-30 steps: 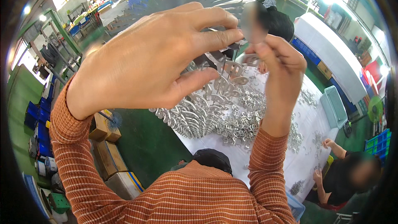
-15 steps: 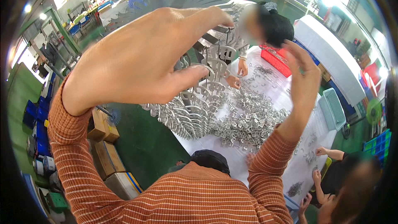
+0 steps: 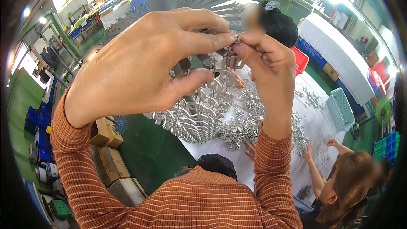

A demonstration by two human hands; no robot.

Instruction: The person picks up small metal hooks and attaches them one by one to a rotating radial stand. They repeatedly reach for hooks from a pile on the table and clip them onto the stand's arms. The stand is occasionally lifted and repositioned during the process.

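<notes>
In front of me stands a rack of overlapping grey metal strips (image 3: 203,1), with tiers of silver buckle-like metal parts (image 3: 193,121) hanging below. My left hand (image 3: 140,55) is curved over the rack, its index fingertip at a small metal tip (image 3: 237,40). Its thumb sits lower and apart, beside a hanging silver part; what lies under the palm is hidden. At the same metal tip, my right hand (image 3: 271,59) pinches with thumb and index finger. Only a bit of that piece shows between the fingertips. A silver buckle-like part (image 3: 235,62) hangs just below.
Loose silver parts (image 3: 241,131) lie heaped on the white-covered table (image 3: 271,174). A red bin (image 3: 300,61) and a pale blue basket (image 3: 340,109) are on the right. Co-workers sit at the far side (image 3: 277,23) and lower right (image 3: 343,182). Cardboard boxes (image 3: 111,163) stand left.
My right hand has moved left and in to the rack, its fingers closing at the left index fingertip. My left hand has barely shifted. The lower-right co-worker has reached over the table.
</notes>
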